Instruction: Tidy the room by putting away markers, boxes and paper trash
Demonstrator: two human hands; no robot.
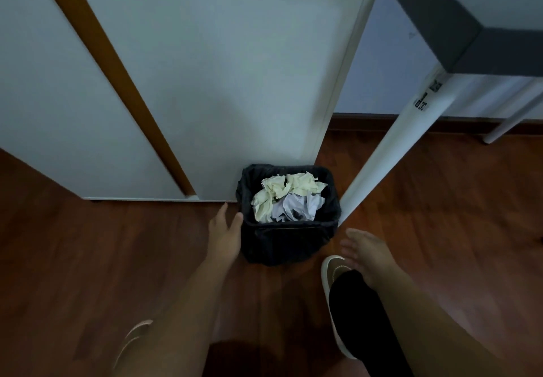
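Observation:
A small black bin with a dark liner stands on the wooden floor against a white cabinet. Crumpled paper trash, pale yellow and white, fills its top. My left hand is at the bin's left rim, fingers apart, the thumb touching the liner, holding nothing. My right hand hovers low to the right of the bin, fingers spread, empty. No markers or boxes are in view.
A white cabinet with a brown strip rises behind the bin. A white table leg slants down just right of the bin, under a grey tabletop. My slippered foot stands on the floor below the right hand.

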